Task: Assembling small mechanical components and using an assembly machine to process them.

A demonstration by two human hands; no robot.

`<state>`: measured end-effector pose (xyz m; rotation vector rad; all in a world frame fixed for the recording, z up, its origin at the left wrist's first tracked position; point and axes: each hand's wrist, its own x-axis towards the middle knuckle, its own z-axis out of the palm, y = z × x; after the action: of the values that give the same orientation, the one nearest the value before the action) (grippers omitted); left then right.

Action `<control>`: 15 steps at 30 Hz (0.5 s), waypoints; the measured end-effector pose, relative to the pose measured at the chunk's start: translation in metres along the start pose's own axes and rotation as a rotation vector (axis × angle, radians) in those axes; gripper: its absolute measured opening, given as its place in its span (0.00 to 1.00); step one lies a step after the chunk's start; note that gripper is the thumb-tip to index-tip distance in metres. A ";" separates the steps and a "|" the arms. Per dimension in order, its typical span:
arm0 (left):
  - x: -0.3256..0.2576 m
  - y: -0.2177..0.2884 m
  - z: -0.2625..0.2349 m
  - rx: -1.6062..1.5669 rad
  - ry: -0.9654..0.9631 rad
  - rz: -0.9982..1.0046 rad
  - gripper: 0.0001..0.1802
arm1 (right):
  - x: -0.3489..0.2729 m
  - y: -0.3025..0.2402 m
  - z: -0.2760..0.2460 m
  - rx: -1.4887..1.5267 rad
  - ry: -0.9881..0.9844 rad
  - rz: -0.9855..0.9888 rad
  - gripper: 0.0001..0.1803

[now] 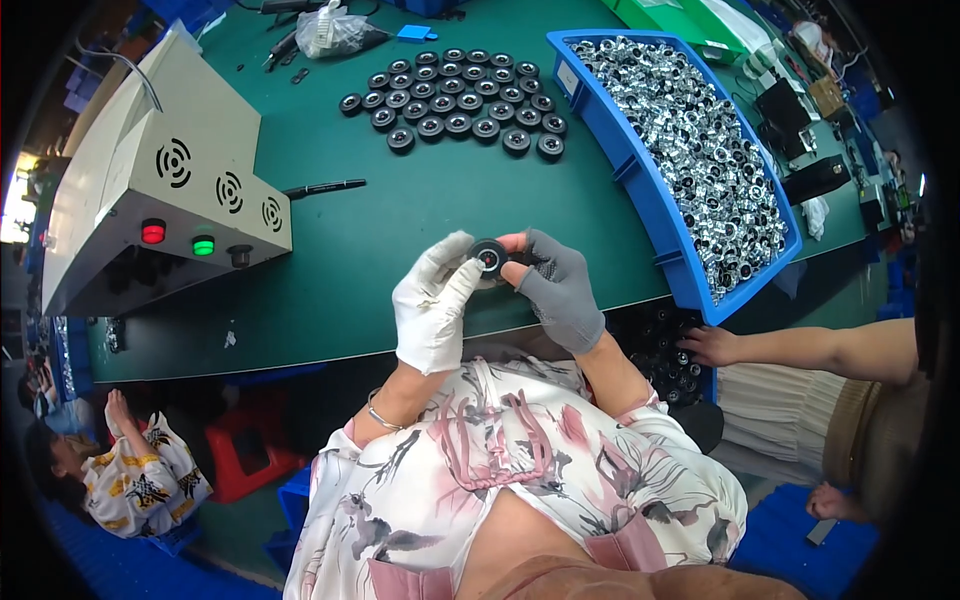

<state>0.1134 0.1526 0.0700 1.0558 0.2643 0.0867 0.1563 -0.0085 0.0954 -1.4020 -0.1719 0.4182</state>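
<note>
Our floral blouse [500, 430] faces the bench's front edge [310, 355]; our left hand [432, 308] and right hand [562, 290] pinch a black wheel [487, 257] between fingertips.

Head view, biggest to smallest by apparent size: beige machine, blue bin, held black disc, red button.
1. Beige machine and blue bin: too close to rank
2. Held black disc
3. Red button

Head view, wide fisheye: looks down and forward from the wearer's head, left hand [432, 310] and right hand [562, 292] close below, tabletop [410, 215] stretching beyond.
</note>
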 end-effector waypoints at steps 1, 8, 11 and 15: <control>0.001 -0.001 0.000 -0.006 -0.005 0.019 0.18 | 0.000 0.000 -0.001 -0.027 0.012 -0.010 0.17; 0.004 0.003 -0.001 -0.371 -0.021 -0.311 0.17 | 0.003 0.002 -0.001 0.014 -0.041 -0.136 0.23; 0.002 0.003 0.002 -0.380 -0.117 -0.405 0.20 | 0.006 0.000 -0.006 -0.279 -0.081 -0.297 0.26; -0.001 0.006 0.001 -0.205 -0.192 -0.302 0.23 | 0.024 -0.017 -0.027 -0.587 0.046 -0.380 0.26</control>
<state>0.1126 0.1546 0.0754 0.8045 0.2332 -0.2539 0.1904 -0.0257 0.1042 -1.9020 -0.5466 0.0098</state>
